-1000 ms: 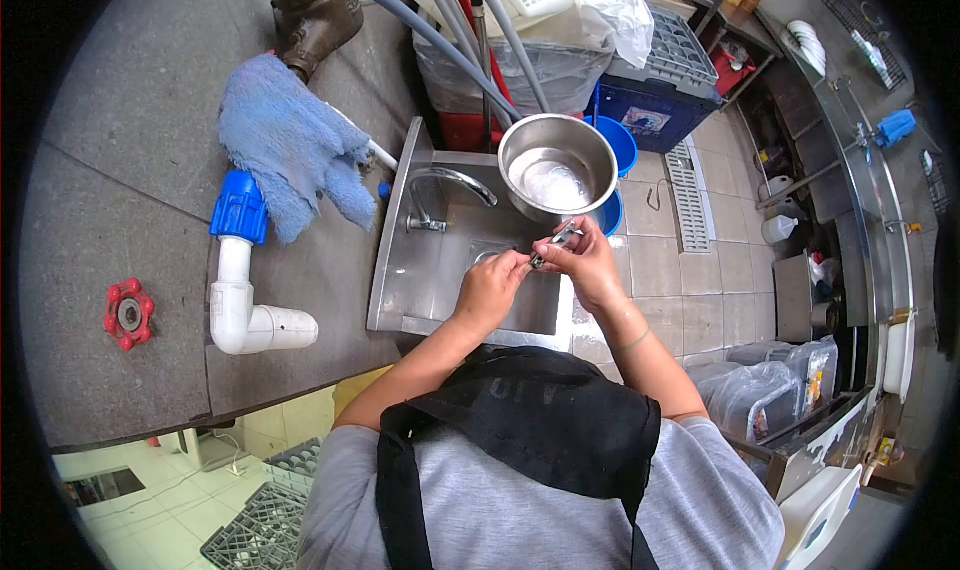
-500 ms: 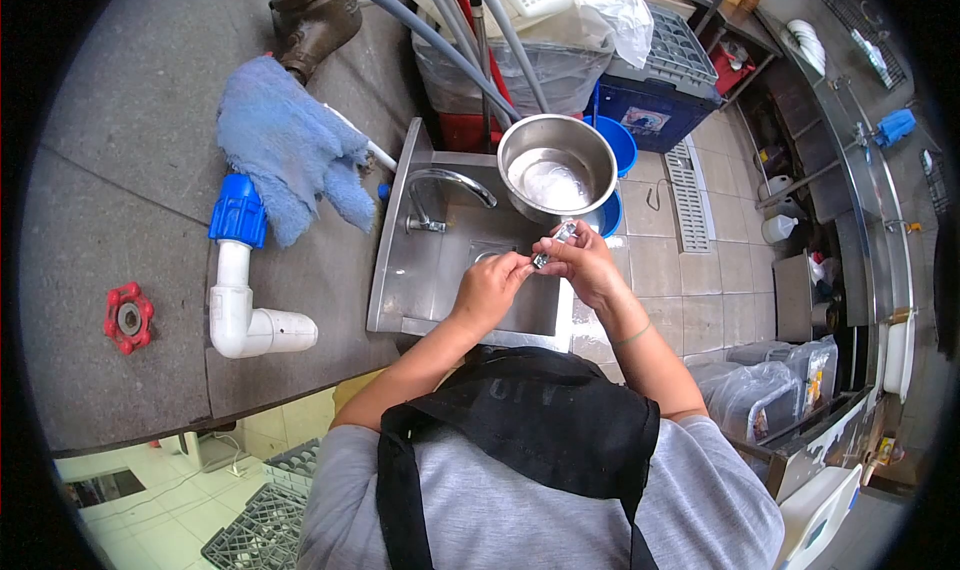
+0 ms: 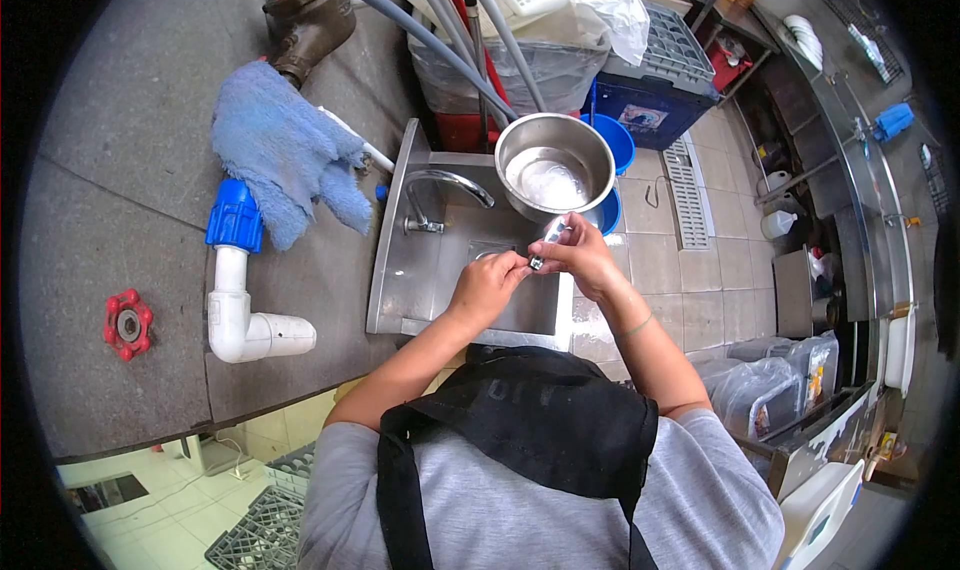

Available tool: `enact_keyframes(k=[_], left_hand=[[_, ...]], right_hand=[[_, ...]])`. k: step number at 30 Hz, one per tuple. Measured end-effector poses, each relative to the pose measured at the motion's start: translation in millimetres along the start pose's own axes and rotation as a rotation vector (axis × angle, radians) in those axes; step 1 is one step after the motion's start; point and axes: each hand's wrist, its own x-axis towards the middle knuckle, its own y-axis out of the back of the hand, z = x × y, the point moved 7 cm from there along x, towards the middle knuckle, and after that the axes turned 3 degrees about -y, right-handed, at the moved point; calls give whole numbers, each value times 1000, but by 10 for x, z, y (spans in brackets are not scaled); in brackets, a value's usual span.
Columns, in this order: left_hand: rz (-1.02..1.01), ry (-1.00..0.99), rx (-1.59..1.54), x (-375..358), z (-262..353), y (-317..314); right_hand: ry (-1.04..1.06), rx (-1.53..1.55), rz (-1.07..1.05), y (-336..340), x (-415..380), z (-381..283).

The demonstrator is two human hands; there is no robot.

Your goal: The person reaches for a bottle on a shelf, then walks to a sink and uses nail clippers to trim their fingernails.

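On my left I have a dark grey wall (image 3: 90, 210), crossed by thin seams, with a red valve wheel (image 3: 128, 325) and a white elbow pipe (image 3: 230, 310) jutting from it. Pale tiles (image 3: 160, 515) show at the near left. To my right stretches a floor (image 3: 700, 315) of beige-grey square tiles, cut by a narrow drain grate (image 3: 689, 200); light glares off the nearer tiles. Along the far right I see a long steel table (image 3: 890, 260) with dark shelving beneath, and a blue crate (image 3: 650, 105) stands at the far side.
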Motion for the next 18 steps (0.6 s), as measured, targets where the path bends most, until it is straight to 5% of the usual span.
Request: enact_keyframes(k=[13,18], left_hand=[[-57,-11,19,5,-1,-12],[-22,88,-41,4,-42,25]], right_hand=[[53,-37,39,-25,26,10],[-27,180,102,46,67,158]])
